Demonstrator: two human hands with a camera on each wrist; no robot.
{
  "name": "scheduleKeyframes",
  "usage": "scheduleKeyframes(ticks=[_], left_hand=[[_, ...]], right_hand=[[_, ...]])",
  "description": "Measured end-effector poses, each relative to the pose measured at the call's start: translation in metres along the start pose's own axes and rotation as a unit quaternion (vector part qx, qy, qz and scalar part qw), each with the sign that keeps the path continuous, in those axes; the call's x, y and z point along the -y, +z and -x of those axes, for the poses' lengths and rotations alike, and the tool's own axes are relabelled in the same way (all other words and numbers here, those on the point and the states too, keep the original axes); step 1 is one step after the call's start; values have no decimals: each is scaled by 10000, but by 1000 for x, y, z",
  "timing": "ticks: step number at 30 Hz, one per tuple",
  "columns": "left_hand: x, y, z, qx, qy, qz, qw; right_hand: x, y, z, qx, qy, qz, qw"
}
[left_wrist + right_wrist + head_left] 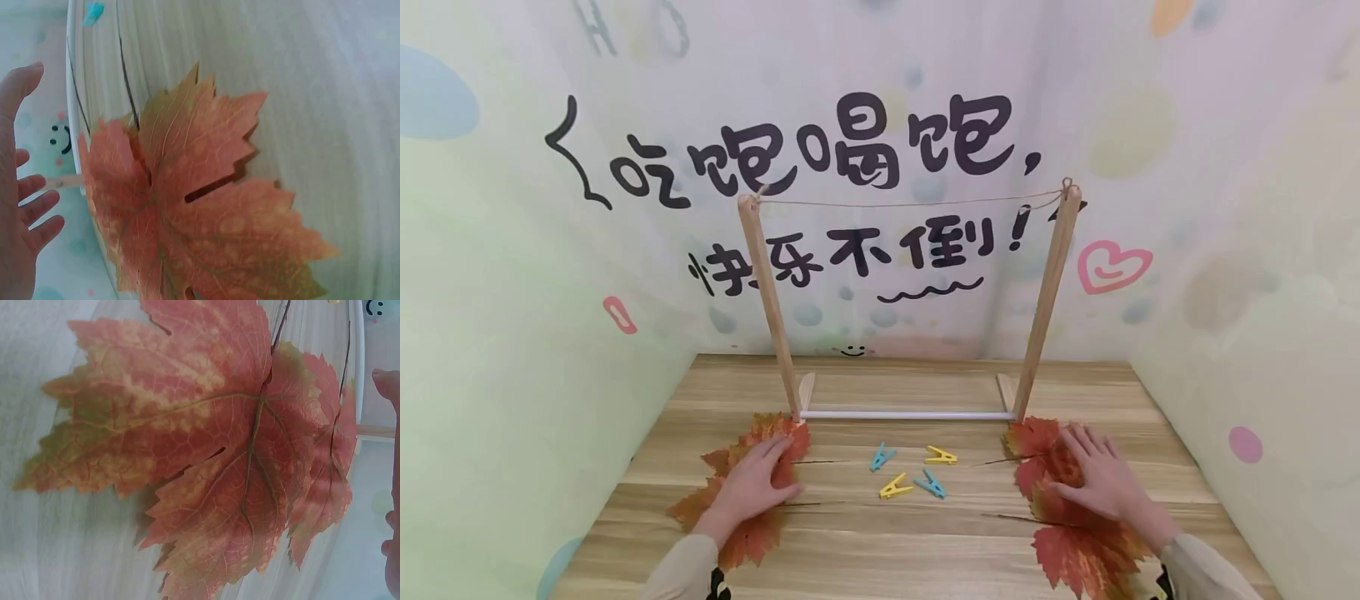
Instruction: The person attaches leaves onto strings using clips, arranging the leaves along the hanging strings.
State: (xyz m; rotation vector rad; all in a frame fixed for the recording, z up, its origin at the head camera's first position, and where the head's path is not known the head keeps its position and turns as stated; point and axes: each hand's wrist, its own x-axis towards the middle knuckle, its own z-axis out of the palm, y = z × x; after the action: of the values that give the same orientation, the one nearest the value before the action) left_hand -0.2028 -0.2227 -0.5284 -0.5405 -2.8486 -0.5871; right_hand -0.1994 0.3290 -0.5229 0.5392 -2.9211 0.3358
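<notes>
My left hand (pixel 756 483) is spread over red-orange artificial maple leaves (pixel 752 533) on the left of the table, its fingers relaxed. On the right, my right hand (pixel 1105 479) lies over a second group of maple leaves (pixel 1075 558), fingers extended. Thin dark stems from both groups point toward the middle. In the left wrist view a large leaf (pixel 219 225) lies below the left hand (pixel 25 212), whose fingers hold nothing. The right wrist view has overlapping leaves (pixel 206 425), with part of the right hand (pixel 390 487) at the edge.
Between the leaves lie blue clothespins (pixel 932 483) and yellow clothespins (pixel 896 487). Behind them stands a frame with two wooden posts (pixel 1049 292), a white rod (pixel 906 415) low down and a string (pixel 880 205) tied across the top. Printed walls enclose the wooden table (pixel 895 558).
</notes>
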Motion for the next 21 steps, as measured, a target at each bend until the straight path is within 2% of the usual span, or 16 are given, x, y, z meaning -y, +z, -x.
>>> scheduleKeyframes(ticks=[7,10,16,21], left_hand=[[-11,2,3,160,-152,351,9991],[-12,5,4,29,-101,471,9988],[-14,10,5,147,-142,727,9971],[-16,14,6,105,20,888,9960]], right_hand=[[9,0,-2,-105,-203,-197,9995],[16,0,-4,-170,-252,-422,9986],[34,4,-11,-178,-156,-899,9957],[51,9,-17,-278,-232,-1124,9930]])
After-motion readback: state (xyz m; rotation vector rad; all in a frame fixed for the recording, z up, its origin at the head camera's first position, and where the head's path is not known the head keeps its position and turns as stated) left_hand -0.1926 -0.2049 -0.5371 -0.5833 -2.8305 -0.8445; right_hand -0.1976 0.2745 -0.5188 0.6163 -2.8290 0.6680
